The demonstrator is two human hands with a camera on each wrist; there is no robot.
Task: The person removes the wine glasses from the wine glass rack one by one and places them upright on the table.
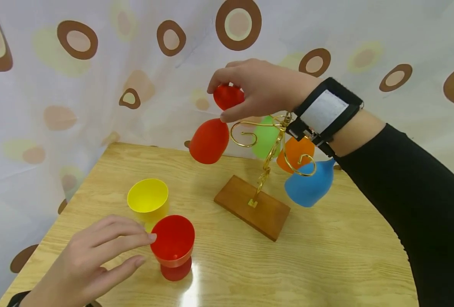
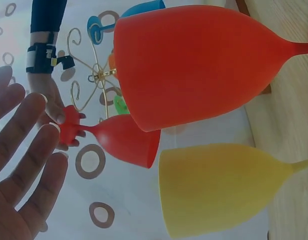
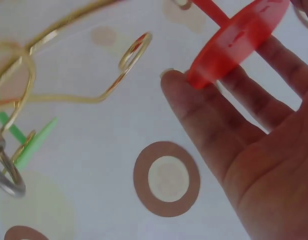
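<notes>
My right hand (image 1: 259,83) grips a red plastic goblet (image 1: 210,141) by its round foot. The goblet hangs bowl-down, left of the curled arms of a gold metal rack (image 1: 266,170). In the right wrist view the fingers (image 3: 204,107) lie along the red foot (image 3: 239,42). My left hand (image 1: 96,256), fingers loosely extended, is beside a second red goblet (image 1: 174,243) that stands upright on the table, fingertips right at its rim in the head view. Close behind that one stands a yellow goblet (image 1: 148,198), also upright.
Green (image 1: 264,138), orange (image 1: 296,154) and blue (image 1: 307,187) goblets hang upside down at the rack. A wooden base (image 1: 269,217) supports the rack on the light wood table (image 1: 307,264). Behind it hangs a patterned cloth (image 1: 196,25).
</notes>
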